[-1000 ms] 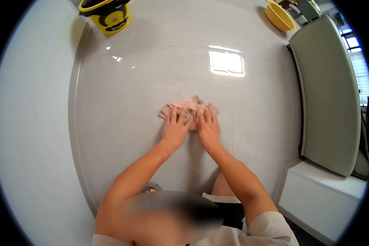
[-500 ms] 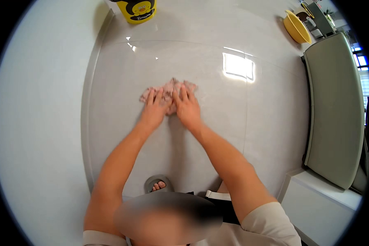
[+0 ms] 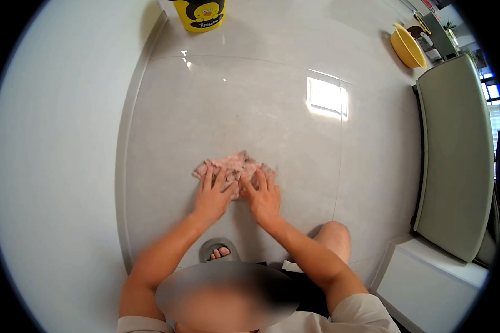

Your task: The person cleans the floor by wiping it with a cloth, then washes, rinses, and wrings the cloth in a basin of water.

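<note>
L grip (image 3: 213, 196) & R grip (image 3: 264, 196) spread on pink cloth (image 3: 230, 162) atop flr (image 3: 300, 166).

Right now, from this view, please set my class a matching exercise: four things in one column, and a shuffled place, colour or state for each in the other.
Things
1. Cloth
2. Bucket
3. Basin
4. Sandal

Descriptions
A. Grey, worn on a foot
B. Plain yellow, at the upper right
C. Pinkish, under the left hand and right hand
D. Yellow and black, cut off by the top edge

Pairs: 1-C, 2-D, 3-B, 4-A
</note>
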Demonstrator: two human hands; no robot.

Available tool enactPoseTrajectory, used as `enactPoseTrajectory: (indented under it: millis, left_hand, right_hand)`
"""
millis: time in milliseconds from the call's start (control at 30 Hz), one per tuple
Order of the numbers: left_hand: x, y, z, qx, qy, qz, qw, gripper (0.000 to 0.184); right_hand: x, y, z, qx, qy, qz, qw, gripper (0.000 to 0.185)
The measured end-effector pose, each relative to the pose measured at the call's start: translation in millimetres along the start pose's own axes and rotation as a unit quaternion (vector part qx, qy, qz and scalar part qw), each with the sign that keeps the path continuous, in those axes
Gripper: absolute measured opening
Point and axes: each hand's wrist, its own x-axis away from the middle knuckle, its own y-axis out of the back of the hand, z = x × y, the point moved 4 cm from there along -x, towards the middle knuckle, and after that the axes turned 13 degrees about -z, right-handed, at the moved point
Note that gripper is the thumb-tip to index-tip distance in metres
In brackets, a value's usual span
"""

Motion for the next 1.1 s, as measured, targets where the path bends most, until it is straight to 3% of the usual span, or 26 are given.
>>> enactPoseTrajectory:
  millis: [200, 300, 467, 533, 567, 633, 700, 867, 1100]
  left_hand:
    - [-17, -15, 13, -0.043, 0.003, -0.055, 0.998, 0.050]
    - [-79, -27, 52, -0.018, -0.014, -0.076, 0.997, 0.047]
    - [-184, -37, 69, -0.032, 0.046, -0.038, 0.998, 0.051]
    - [-187, -40, 52, -0.051, 0.051, -0.015, 0.997, 0.052]
    - [-178, -40, 39, -0.070, 0.022, -0.048, 0.996, 0.051]
    - [-136, -42, 10, -0.106, -0.034, -0.116, 0.987, 0.047]
    - [-90, -43, -17, -0.066, -0.062, -0.091, 0.992, 0.046]
    - [-65, -53, -81, 0.019, -0.081, -0.051, 0.995, 0.049]
    - [-168, -84, -36, -0.037, -0.060, -0.063, 0.996, 0.051]
  right_hand:
    - [-45, -6, -2, -0.013, -0.002, -0.023, 1.000, 0.048]
    - [-100, -22, -16, -0.001, 0.007, -0.062, 0.998, 0.045]
    - [-182, -61, -48, -0.019, -0.007, -0.078, 0.997, 0.044]
    - [-181, -60, -59, -0.029, -0.011, -0.035, 0.999, 0.045]
    - [-169, -53, -64, -0.029, -0.001, -0.036, 0.999, 0.045]
    - [-123, -26, -60, -0.029, 0.020, -0.039, 0.999, 0.046]
    - [-72, 6, -58, -0.026, 0.051, -0.063, 0.996, 0.048]
    - [22, 27, -89, 0.051, -0.055, -0.027, 0.997, 0.055]
    - [-111, -5, -123, 0.036, -0.007, -0.094, 0.995, 0.050]
